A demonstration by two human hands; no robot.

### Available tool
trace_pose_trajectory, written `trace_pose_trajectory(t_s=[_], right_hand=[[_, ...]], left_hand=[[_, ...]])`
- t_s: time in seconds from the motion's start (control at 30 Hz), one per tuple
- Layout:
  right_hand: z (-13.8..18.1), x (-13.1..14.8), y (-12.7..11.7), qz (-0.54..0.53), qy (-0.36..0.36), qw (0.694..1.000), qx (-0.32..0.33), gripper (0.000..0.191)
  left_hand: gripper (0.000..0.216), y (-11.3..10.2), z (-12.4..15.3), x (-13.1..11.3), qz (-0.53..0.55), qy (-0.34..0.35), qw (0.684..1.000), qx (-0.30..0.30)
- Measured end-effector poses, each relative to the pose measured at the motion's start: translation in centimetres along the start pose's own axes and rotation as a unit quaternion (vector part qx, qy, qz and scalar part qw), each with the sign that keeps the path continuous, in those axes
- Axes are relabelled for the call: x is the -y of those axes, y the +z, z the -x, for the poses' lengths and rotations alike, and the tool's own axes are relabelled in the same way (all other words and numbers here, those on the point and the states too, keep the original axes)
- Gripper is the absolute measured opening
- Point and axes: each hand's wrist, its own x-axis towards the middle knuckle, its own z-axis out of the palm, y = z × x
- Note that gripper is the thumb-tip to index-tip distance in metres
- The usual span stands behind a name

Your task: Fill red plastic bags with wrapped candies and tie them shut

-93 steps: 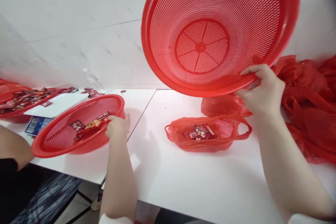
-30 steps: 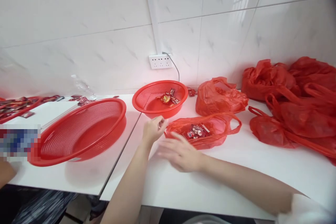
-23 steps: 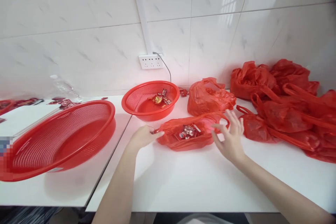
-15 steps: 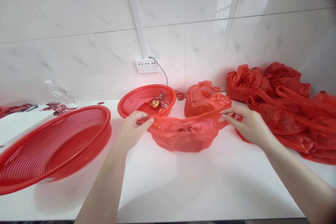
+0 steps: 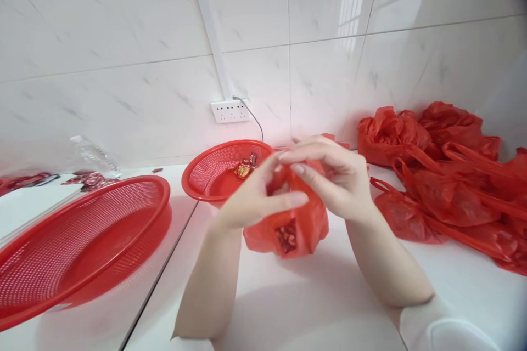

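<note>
Gathering looks to me like the step in hand, and I judge the next move calls for an even pinch from both sides. With the red bag (image 5: 263, 237) as my dial's centre, the large basket (image 5: 88, 236) sits at nine o'clock on the counter (image 5: 284, 307); the small basket (image 5: 203, 171), between ten and eleven, holds some wrapped sweets (image 5: 244, 170). I see the left hand (image 5: 256, 196), arm at seven o'clock, curled round the plastic, thumb stretched across. Dark-red packets (image 5: 287, 236) show through the bag's front. The right hand (image 5: 343, 178), arm at four o'clock, arches over, pinching the bunched top. A heap of bags (image 5: 463, 189) lies at three o'clock.
</note>
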Motion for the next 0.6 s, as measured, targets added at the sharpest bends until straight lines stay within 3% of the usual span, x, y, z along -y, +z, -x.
trace_pose_trajectory(t_s=[0.1,0.27,0.4,0.6], right_hand=[[0.1,-0.4,-0.5,-0.011,-0.003,0.998,0.063,0.021],[-0.2,-1.7,-1.8,-0.021,0.079,0.991,0.105,0.028],[-0.1,-2.3,-1.9,0.007,0.102,0.985,0.137,0.030],[-0.3,-2.2,-2.9,0.134,0.163,0.974,0.077,0.022]], left_hand=[[0.016,1.0,-0.2,0.5,-0.034,-0.031,0.999,-0.002],[0.032,0.3,-0.5,1.1,0.045,-0.127,0.985,-0.109],[0.038,-0.3,-0.6,1.5,0.056,-0.136,0.984,-0.101],[0.045,-1.7,-1.0,2.1,0.103,-0.161,0.978,-0.080]])
